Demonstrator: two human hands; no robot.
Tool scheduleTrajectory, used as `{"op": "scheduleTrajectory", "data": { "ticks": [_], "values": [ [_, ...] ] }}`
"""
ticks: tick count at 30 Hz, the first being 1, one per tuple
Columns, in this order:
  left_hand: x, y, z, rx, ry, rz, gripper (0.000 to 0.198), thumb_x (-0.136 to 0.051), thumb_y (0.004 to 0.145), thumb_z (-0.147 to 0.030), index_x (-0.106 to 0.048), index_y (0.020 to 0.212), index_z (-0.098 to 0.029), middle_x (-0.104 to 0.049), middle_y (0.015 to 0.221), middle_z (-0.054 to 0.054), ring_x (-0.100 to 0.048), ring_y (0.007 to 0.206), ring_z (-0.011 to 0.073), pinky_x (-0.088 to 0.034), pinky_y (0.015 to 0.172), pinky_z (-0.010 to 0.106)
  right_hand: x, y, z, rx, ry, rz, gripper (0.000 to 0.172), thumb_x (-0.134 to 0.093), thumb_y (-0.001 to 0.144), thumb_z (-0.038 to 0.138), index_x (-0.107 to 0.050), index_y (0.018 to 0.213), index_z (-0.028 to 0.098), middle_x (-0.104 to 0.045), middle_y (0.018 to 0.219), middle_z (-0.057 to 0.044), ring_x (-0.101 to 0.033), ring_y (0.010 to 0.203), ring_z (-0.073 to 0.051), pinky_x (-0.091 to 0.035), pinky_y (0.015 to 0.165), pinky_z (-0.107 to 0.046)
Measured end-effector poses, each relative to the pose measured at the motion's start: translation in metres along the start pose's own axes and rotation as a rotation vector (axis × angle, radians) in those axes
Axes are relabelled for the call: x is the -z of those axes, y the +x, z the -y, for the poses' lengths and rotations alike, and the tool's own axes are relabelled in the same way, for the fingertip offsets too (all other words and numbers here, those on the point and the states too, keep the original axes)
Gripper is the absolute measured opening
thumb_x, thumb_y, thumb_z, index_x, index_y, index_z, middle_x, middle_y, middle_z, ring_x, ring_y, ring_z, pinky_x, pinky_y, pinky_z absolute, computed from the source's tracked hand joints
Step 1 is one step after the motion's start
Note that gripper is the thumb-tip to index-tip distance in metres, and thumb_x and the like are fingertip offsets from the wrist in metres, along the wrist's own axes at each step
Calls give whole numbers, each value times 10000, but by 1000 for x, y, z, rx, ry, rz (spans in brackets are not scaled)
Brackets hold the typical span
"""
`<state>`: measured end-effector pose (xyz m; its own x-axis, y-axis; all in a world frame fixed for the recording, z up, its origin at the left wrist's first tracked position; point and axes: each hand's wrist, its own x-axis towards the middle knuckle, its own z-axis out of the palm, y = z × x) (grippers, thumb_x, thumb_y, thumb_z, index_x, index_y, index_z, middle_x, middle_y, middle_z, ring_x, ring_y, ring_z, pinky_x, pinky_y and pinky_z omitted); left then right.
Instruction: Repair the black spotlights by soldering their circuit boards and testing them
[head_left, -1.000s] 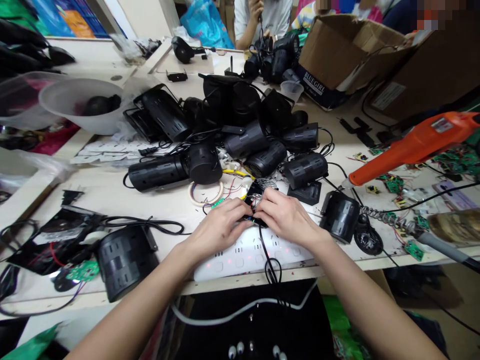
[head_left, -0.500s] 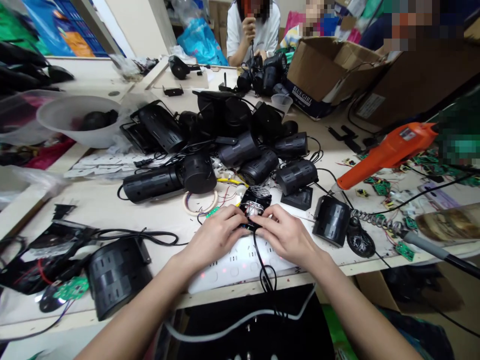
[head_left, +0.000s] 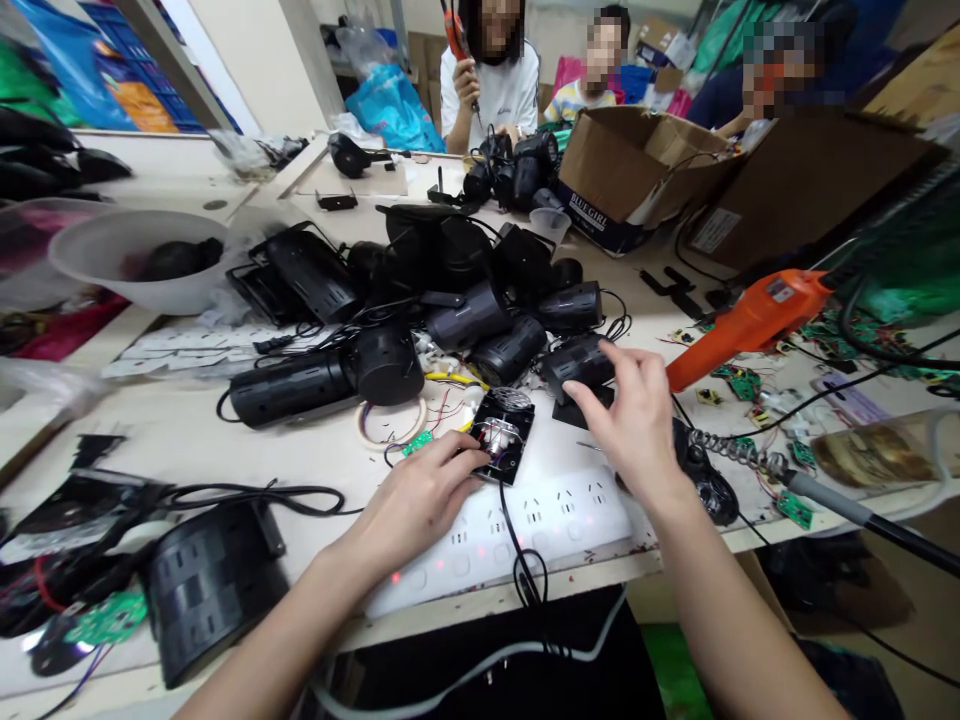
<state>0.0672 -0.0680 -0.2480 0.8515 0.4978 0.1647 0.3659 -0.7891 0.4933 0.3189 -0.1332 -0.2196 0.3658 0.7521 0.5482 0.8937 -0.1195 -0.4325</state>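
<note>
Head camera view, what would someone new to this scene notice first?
The heap of black lamp housings in the middle of the table, and the bright orange tool lying to the right. Nearer, the left hand rests on a small black part above a white power strip, while the right hand hovers open.

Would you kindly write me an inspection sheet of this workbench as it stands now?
Surface: pale worktable, crowded.
Job's things: small black module with wires, lying against the white power strip.
Clutter: heap of black lamp housings, cardboard box, white bowl, green circuit boards.
Grippers: left hand on the module; right hand raised, fingers open, empty.
Cables: black cord from the module over the table edge.
Surroundings: three people seated at the far end.
</note>
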Motion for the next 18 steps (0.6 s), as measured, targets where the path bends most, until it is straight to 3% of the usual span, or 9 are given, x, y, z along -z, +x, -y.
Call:
{"op": "scheduleTrajectory", "data": {
  "ticks": [3, 5, 8, 12, 18],
  "values": [
    [3, -5, -1, 39, -10, -43, 266, -456, 969, -212, -542, 1222, -215, -558, 1256, 111, -633, 1076, 244, -578, 850, 388, -8, 15, -13, -102, -147, 92, 892, -737, 746, 605, -450, 1433, 114, -488, 1247, -244, -468, 1187, -437, -401, 990, -645],
    [6, -11, -1, 88, -18, -87, 303, -465, 960, -227, -519, 1258, -229, -538, 1284, 112, -611, 1136, 260, -577, 875, 400, -14, 20, -17, -150, -161, 173, 984, -734, 706, 669, -420, 1451, 108, -496, 1242, -258, -476, 1174, -454, -395, 972, -657],
    [13, -21, -2, 193, -56, -102, 310, -505, 943, -290, -533, 1249, -244, -506, 1325, 110, -599, 1169, 287, -566, 918, 451, -19, 21, -18, -179, -160, 238, 988, -710, 689, 716, -442, 1436, 126, -514, 1204, -244, -501, 1142, -447, -403, 953, -648],
    [21, -36, -4, 349, -206, -78, 405, -618, 881, -413, -538, 1247, -260, -505, 1319, 91, -670, 1029, 259, -587, 890, 454, -20, 24, -16, -220, -183, 280, 1003, -760, 664, 660, -441, 1442, 113, -500, 1196, -236, -504, 1141, -455, -413, 961, -621],
    [16, -40, -8, 427, -327, -144, 415, -640, 857, -384, -540, 1233, -238, -561, 1206, 76, -692, 962, 231, -586, 893, 451, -16, 30, -17, -241, -152, 273, 969, -809, 625, 573, -473, 1417, 127, -481, 1182, -198, -512, 1139, -437, -431, 972, -603]
  ]
}}
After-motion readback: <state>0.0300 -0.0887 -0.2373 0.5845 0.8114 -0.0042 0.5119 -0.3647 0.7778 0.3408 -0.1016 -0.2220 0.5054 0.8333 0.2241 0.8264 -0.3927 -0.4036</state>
